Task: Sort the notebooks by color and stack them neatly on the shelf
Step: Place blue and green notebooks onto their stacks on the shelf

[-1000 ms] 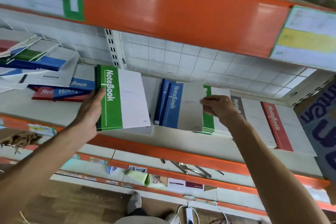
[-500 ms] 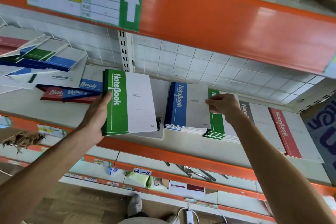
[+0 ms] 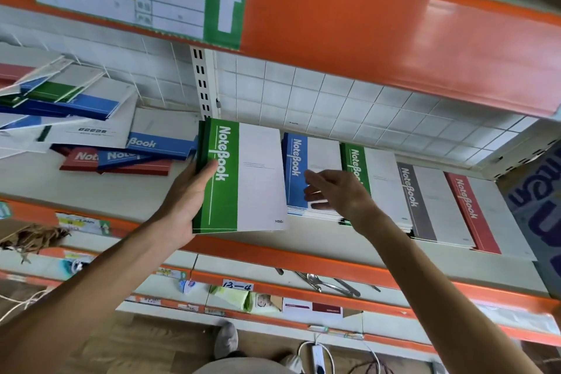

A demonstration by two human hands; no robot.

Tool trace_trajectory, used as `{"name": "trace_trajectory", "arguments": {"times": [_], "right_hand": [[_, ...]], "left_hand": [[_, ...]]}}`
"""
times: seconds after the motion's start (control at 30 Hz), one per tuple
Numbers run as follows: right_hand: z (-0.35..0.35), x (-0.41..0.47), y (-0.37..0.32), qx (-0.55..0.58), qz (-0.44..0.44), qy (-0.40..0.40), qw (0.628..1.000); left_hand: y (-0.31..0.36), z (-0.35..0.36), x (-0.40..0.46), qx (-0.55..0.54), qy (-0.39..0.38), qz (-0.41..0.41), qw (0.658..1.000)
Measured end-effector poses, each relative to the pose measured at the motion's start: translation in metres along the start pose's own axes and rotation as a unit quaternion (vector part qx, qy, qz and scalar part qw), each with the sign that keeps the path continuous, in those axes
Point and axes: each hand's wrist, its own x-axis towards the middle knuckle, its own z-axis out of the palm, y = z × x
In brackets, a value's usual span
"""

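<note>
My left hand (image 3: 185,200) grips the spine edge of a green notebook (image 3: 239,179), held above the shelf (image 3: 121,191). To its right lie sorted stacks: the blue stack (image 3: 296,173), the green stack (image 3: 356,167), a grey notebook (image 3: 409,197) and a red notebook (image 3: 467,206). My right hand (image 3: 337,194) hovers over the blue stack with fingers loosely extended toward the held green notebook, holding nothing. A jumbled pile of mixed notebooks (image 3: 91,127) lies at the left of the shelf.
An orange beam (image 3: 364,30) with a label and green arrow runs overhead. A white slotted upright (image 3: 203,85) stands behind the held notebook. Lower shelves hold small items and metal tongs (image 3: 321,282). A blue printed carton (image 3: 537,206) borders the right end.
My right hand has let go of the blue notebooks, which now lie flat on their stack, and moved left toward the green notebook. My left hand still holds the green notebook.
</note>
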Motion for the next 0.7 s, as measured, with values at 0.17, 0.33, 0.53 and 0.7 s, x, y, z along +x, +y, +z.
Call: {"name": "trace_trajectory", "arguments": {"times": [0.17, 0.33, 0.53, 0.7], "right_hand": [[0.010, -0.027, 0.012, 0.099, 0.001, 0.031, 0.995], [-0.010, -0.032, 0.026, 0.168, 0.041, 0.018, 0.985], [-0.073, -0.026, 0.040, 0.161, 0.034, 0.093, 0.982], [-0.159, 0.003, 0.049, 0.136, 0.060, 0.174, 0.973]], "left_hand": [[-0.013, 0.022, -0.003, 0.073, -0.061, 0.025, 0.995], [-0.017, 0.045, -0.009, 0.068, -0.099, 0.005, 0.993], [-0.017, 0.052, -0.007, 0.090, -0.078, 0.034, 0.992], [-0.011, 0.051, 0.001, 0.068, -0.060, 0.015, 0.996]]}}
